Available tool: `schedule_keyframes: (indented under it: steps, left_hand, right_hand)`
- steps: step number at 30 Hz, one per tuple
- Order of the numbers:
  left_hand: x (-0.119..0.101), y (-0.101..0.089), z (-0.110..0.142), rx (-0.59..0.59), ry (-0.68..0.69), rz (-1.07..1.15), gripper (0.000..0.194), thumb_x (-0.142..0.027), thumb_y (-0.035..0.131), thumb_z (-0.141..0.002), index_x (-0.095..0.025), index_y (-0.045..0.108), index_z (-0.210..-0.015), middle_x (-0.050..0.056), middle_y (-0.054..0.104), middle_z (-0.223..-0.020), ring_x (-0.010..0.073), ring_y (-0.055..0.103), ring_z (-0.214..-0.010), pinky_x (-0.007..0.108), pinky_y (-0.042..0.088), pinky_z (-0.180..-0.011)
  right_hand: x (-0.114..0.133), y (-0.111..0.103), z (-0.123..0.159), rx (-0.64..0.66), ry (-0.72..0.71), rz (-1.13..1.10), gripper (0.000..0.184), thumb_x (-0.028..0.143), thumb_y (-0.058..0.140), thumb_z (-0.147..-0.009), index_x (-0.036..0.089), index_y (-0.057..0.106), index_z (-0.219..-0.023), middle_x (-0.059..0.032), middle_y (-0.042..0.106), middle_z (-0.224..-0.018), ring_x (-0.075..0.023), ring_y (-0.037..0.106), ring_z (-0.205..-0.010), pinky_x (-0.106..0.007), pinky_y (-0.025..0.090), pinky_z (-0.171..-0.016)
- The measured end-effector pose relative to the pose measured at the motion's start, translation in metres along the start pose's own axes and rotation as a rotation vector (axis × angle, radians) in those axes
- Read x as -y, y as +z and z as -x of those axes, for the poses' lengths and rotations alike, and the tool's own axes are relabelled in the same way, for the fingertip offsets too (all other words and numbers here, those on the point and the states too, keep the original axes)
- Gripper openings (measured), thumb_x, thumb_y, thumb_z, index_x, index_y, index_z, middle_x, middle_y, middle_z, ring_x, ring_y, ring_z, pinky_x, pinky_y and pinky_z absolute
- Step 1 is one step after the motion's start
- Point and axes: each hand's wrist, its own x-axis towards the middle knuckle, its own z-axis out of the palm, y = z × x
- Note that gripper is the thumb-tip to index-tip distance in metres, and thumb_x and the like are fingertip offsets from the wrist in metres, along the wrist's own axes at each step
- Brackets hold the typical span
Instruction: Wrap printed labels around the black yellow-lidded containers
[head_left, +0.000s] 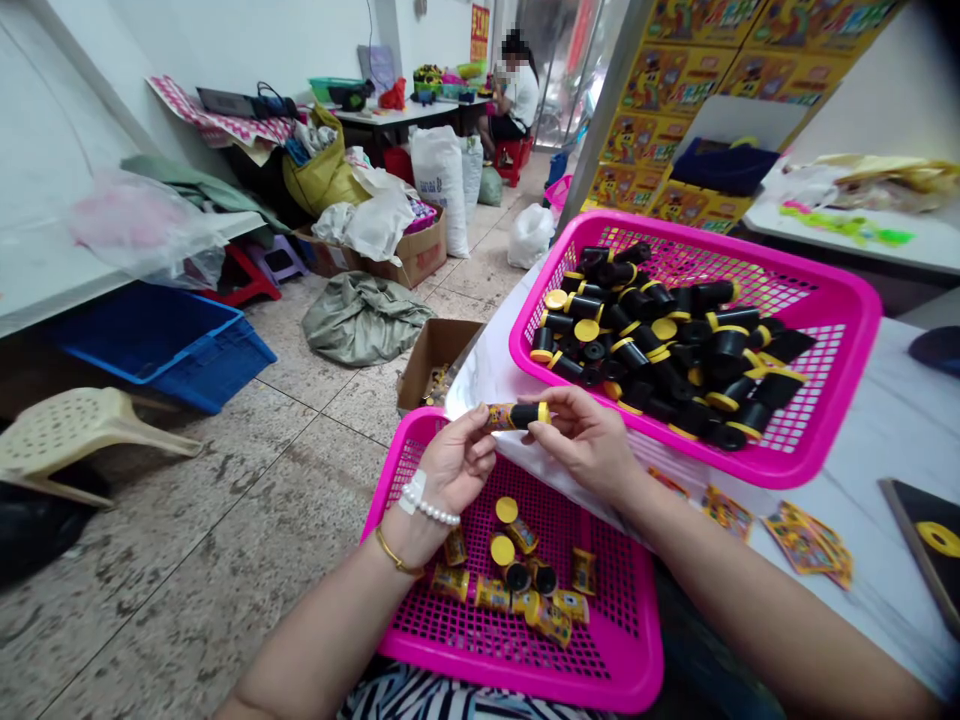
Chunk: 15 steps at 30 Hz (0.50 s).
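Over the lower basket, a small black tube with a yellow cap (pixel 525 415) lies sideways between my hands, a printed yellow label at its left part. My left hand (pixel 469 460) pinches the label end; whether the label is fully stuck down I cannot tell. At the capped end, the fingers of my right hand (pixel 589 440) close on the tube. Below, a pink basket (pixel 630 680) holds several labelled yellow tubes (pixel 551 620). Beyond my right hand, another pink basket (pixel 817 460) on the table is piled with plain black tubes (pixel 634 355), many with yellow ends.
Printed label sheets (pixel 810 540) lie on the white table (pixel 877 400) by my right forearm. An open cardboard box (pixel 450 335) stands on the floor past the lower basket. Stacked yellow cartons (pixel 660 100) rise behind. A person (pixel 517 100) sits far back.
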Motion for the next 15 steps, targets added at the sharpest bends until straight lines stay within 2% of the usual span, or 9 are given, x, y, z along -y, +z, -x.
schedule_keyframes:
  steps: [2, 5, 10, 13, 15]
  left_hand:
    - [0.000, -0.001, -0.001, 0.004, 0.038, -0.074, 0.011, -0.012, 0.073, -0.079, -0.011, 0.062, -0.078, -0.003, 0.059, -0.062, -0.0004, 0.038, -0.037, 0.012, 0.023, -0.033]
    - [0.002, -0.004, -0.001, 0.015, 0.106, -0.210, 0.015, -0.016, 0.076, -0.075, -0.009, 0.066, -0.083, 0.000, 0.063, -0.065, -0.0003, 0.040, -0.040, 0.012, 0.019, -0.033]
    - [0.005, -0.006, 0.007, -0.045, 0.267, -0.302, 0.020, -0.022, 0.081, -0.072, -0.009, 0.068, -0.080, -0.003, 0.056, -0.059, 0.0021, 0.044, -0.045, 0.012, 0.023, -0.035]
    - [0.001, -0.005, 0.014, -0.062, 0.355, -0.345, 0.033, -0.025, 0.085, -0.069, -0.013, 0.069, -0.096, -0.002, 0.060, -0.067, 0.0049, 0.051, -0.051, 0.013, 0.030, -0.038]
    - [-0.002, -0.005, 0.016, -0.001, 0.331, -0.422, 0.047, -0.027, 0.086, -0.068, -0.015, 0.068, -0.109, 0.001, 0.065, -0.076, 0.0084, 0.058, -0.059, 0.015, 0.035, -0.041]
  right_hand:
    - [-0.002, 0.001, 0.001, 0.010, -0.015, 0.028, 0.033, 0.037, 0.073, -0.081, 0.020, 0.061, -0.106, -0.0040, 0.072, -0.085, -0.0153, 0.070, -0.068, -0.024, 0.054, -0.052]
    - [-0.004, 0.003, 0.002, 0.070, 0.000, -0.041, 0.030, 0.037, 0.070, -0.084, 0.020, 0.058, -0.106, -0.0046, 0.073, -0.089, -0.0155, 0.070, -0.071, -0.024, 0.053, -0.051]
    - [-0.001, 0.002, -0.001, 0.125, -0.096, -0.067, 0.029, 0.031, 0.075, -0.080, 0.021, 0.062, -0.103, -0.0049, 0.072, -0.098, -0.0155, 0.069, -0.086, -0.031, 0.057, -0.079]
    - [0.000, -0.002, -0.004, 0.105, -0.124, -0.069, 0.033, 0.031, 0.079, -0.076, 0.021, 0.064, -0.104, -0.0043, 0.072, -0.097, -0.0168, 0.069, -0.087, -0.034, 0.057, -0.082]
    - [0.000, -0.004, -0.005, 0.123, -0.142, -0.063, 0.034, 0.032, 0.080, -0.075, 0.021, 0.066, -0.105, -0.0039, 0.071, -0.095, -0.0168, 0.068, -0.086, -0.034, 0.057, -0.081]
